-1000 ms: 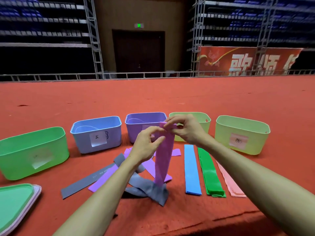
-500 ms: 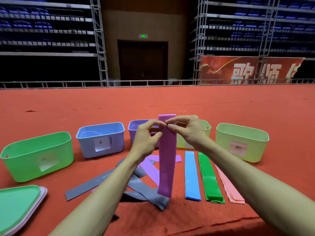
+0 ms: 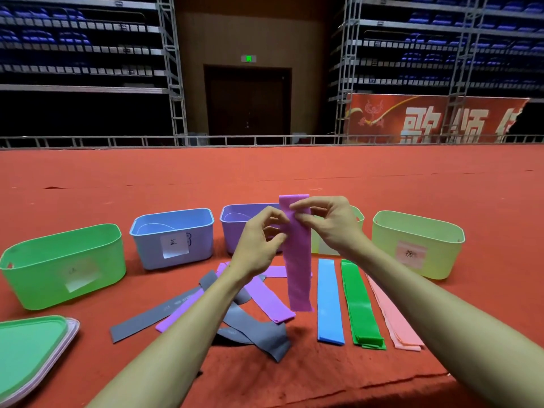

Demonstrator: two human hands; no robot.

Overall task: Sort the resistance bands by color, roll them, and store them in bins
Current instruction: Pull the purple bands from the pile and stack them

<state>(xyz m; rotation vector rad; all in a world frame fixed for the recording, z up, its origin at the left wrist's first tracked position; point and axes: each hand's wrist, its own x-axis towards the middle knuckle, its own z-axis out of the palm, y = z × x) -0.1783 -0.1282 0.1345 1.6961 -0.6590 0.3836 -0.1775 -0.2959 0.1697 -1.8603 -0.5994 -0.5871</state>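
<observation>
A purple band (image 3: 298,260) hangs upright, pinched near its top by the left hand (image 3: 259,245) and the right hand (image 3: 332,225), in front of the purple bin (image 3: 232,234). Also in the row stand a green bin (image 3: 44,278), a blue bin (image 3: 147,248), a pale bin (image 3: 358,214) and a yellow bin (image 3: 441,254). I cannot tell what they hold. A blue strip (image 3: 329,301), green strips (image 3: 362,307) and pink strips (image 3: 391,316) lie beside one another on the red carpet (image 3: 323,178).

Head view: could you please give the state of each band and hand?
Held purple band: unrolled, hanging.
Left hand: pinching it.
Right hand: pinching it.
Blue band: flat, unrolled.
Green bands: stacked flat.
Pink bands: stacked flat.
Grey bands: jumbled, unrolled.
Floor purple bands: jumbled, unrolled.
</observation>
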